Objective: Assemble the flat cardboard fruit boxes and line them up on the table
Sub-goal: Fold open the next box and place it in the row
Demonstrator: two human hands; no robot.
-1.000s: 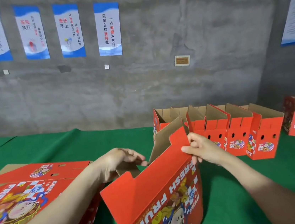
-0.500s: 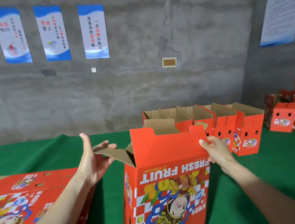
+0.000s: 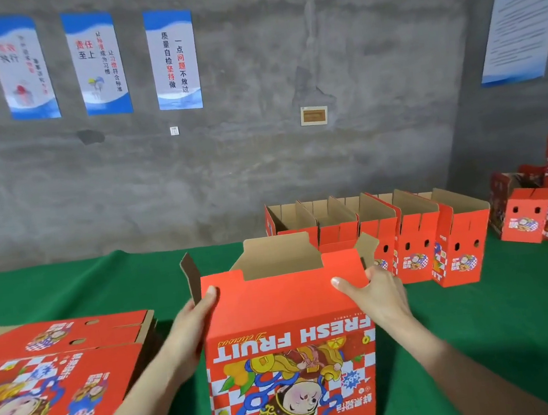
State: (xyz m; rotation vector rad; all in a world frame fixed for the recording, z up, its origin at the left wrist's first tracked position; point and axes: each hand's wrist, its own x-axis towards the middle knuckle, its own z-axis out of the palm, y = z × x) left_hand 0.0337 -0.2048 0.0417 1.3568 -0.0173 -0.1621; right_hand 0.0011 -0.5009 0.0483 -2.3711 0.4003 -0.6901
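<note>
At frame centre, left hand (image 3: 190, 324) and right hand (image 3: 380, 297) grip the upright fruit box (image 3: 285, 309) by its upper side edges, green tabletop (image 3: 486, 319) showing either side.

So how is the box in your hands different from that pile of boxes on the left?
The held box stands upright and opened out, its top flaps raised and brown inside showing; the pile on the left lies flat and folded on the table. The left hand and right hand grip the held box at its top corners; neither hand touches the pile. Both share the red cartoon design.
</note>
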